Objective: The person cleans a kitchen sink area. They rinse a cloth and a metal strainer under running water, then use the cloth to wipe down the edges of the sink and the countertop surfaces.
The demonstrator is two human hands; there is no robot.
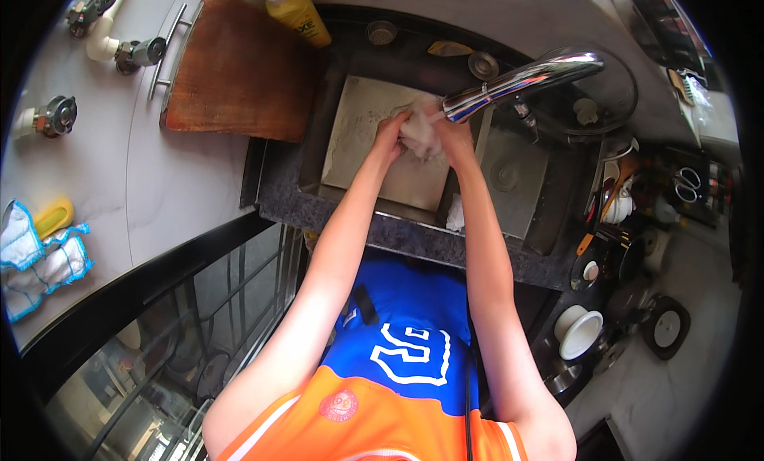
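My left hand [391, 135] and my right hand [456, 140] both grip a wet-looking white cloth [421, 134], bunched up between them. They hold it over the left basin [358, 144] of a double sink. Just above my right hand is the mouth of a chrome faucet [507, 88], hiding part of the fingers. A pale streak at the spout looks like running water. Another white crumpled piece [455, 213], perhaps cloth, lies on the divider near the front, beside my right forearm.
Left of the sink, a wooden cutting board [239, 73] leans by the wall near a yellow dish-soap bottle [298, 16]. Behind the basins are a sink strainer [483, 65] and a yellow item [449, 48]. Utensils [618, 186] and a white bowl [579, 334] stand at right.
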